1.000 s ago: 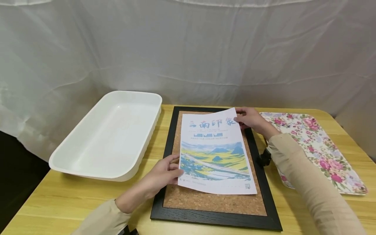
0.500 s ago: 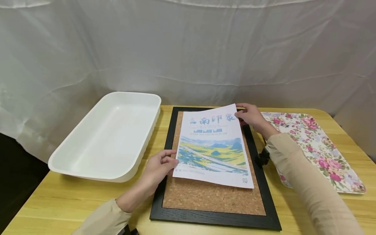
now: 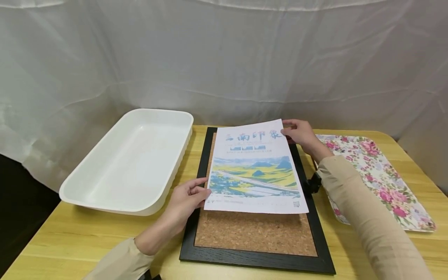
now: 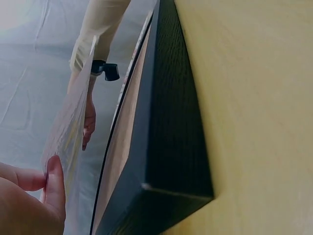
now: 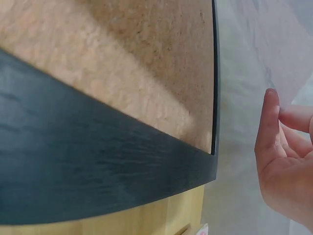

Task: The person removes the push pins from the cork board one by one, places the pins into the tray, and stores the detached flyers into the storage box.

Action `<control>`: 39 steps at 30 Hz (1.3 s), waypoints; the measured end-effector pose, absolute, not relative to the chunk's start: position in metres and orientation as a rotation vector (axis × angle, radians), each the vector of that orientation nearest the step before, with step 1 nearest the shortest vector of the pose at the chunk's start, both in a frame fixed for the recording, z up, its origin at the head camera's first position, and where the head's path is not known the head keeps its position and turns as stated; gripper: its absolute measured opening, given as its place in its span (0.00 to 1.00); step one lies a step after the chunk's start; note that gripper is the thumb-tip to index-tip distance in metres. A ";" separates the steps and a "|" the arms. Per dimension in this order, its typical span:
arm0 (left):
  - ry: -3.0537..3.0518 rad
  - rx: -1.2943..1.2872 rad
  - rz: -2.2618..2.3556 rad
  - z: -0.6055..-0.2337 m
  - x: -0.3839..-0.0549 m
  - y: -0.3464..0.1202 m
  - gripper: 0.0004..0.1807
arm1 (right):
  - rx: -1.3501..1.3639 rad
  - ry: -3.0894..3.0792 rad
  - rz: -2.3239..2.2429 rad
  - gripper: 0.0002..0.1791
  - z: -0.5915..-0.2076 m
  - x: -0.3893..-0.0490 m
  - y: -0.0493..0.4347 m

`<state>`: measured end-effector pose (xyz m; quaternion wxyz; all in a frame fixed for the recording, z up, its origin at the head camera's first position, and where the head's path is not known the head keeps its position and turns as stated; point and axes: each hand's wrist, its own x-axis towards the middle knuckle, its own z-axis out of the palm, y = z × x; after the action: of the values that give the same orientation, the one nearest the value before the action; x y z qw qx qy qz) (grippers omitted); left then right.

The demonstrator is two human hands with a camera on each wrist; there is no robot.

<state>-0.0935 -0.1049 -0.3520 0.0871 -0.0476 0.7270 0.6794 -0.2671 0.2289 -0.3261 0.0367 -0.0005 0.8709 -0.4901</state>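
A printed paper poster (image 3: 257, 167), with a yellow-green landscape and blue lettering, is held above a black-framed cork board (image 3: 255, 233). My left hand (image 3: 185, 200) pinches its lower left edge between thumb and fingers. At the upper right corner, my right hand (image 3: 302, 136) pinches the sheet. The left wrist view shows the paper (image 4: 68, 122) nearly edge-on, raised off the frame (image 4: 171, 112), with the left thumb and finger (image 4: 54, 181) on it. In the right wrist view the right hand (image 5: 281, 156) grips the sheet's corner beyond the frame's edge (image 5: 112, 152).
A deep white plastic tray (image 3: 167, 182) stands on the wooden table (image 3: 84, 237) at the left. To the right lies a floral board (image 3: 392, 186), partly behind the right forearm. A pale fabric curtain (image 3: 224, 58) hangs along the back.
Both hands have shifted the poster away from me, toward the board's far end, and raised it slightly. More cork shows below its lower edge. The frame, tray and floral board stay put.
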 end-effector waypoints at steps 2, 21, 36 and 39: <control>2.165 -0.148 2.027 -0.351 -0.094 -0.106 0.24 | 0.019 2.662 -1.528 0.27 -0.324 -0.268 0.229; 2.259 -0.056 1.967 -0.323 -0.102 -0.131 0.25 | 0.045 2.654 -1.695 0.27 -0.296 -0.280 0.214; 2.305 -0.131 1.977 -0.304 -0.115 -0.166 0.25 | 0.114 2.564 -1.804 0.26 -0.277 -0.292 0.180; 2.303 -0.130 1.988 -0.301 -0.119 -0.178 0.25 | 0.095 2.537 -1.848 0.25 -0.275 -0.295 0.170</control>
<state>-0.1188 -0.1777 -0.3008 0.0481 -0.0427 0.7555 0.6520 -0.2946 0.1704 -0.2746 0.0007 0.0304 0.8078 -0.5886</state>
